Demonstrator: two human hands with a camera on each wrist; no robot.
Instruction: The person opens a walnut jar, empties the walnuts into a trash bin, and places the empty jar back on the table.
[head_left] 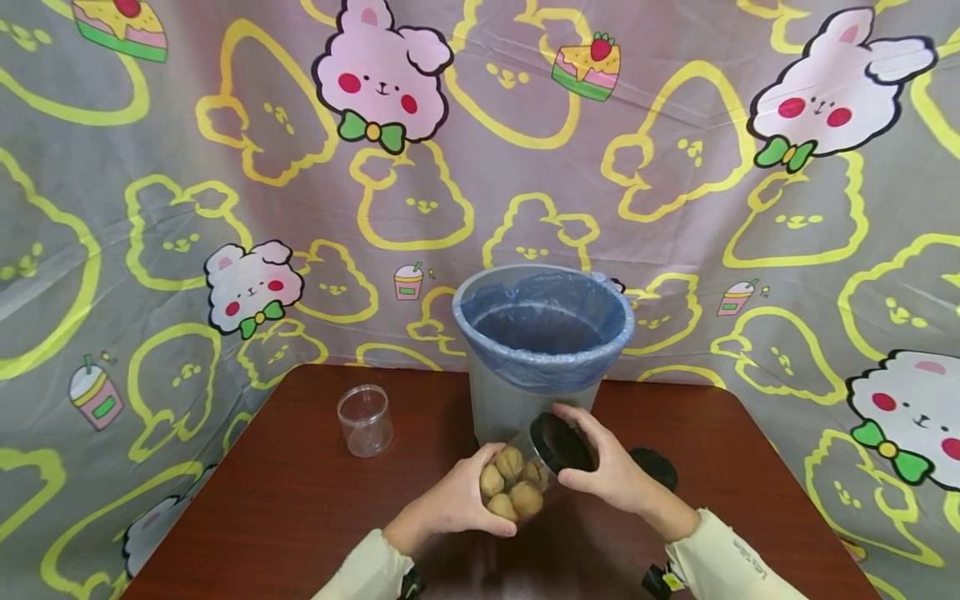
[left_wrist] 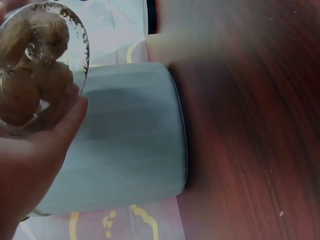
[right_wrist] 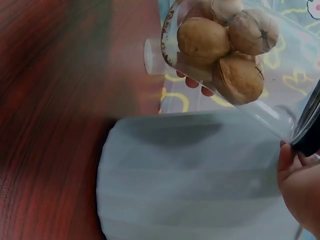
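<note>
In the head view my left hand (head_left: pixel 457 497) grips the lower end of a clear plastic jar (right_wrist: pixel 272 114) with several walnuts (head_left: pixel 527 500) inside. The jar is tilted, its base toward the left hand and its mouth up to the right. My right hand (head_left: pixel 617 471) holds the black lid (head_left: pixel 567 443) by its edge, thumb and fingers on opposite sides. The lid sits at the jar's mouth; how tightly it is seated cannot be seen. Walnuts (left_wrist: pixel 47 35) show through the jar's base in the left wrist view. The jar is held above the table, in front of the bin.
A grey bin (head_left: pixel 498 408) with a blue liner (head_left: pixel 547 379) over its rim stands behind the hands. Left of it is a clear, lidless jar (head_left: pixel 366 427). Another black round thing (head_left: pixel 656 468) lies beyond the right wrist. A patterned curtain surrounds the brown table (head_left: pixel 300 492).
</note>
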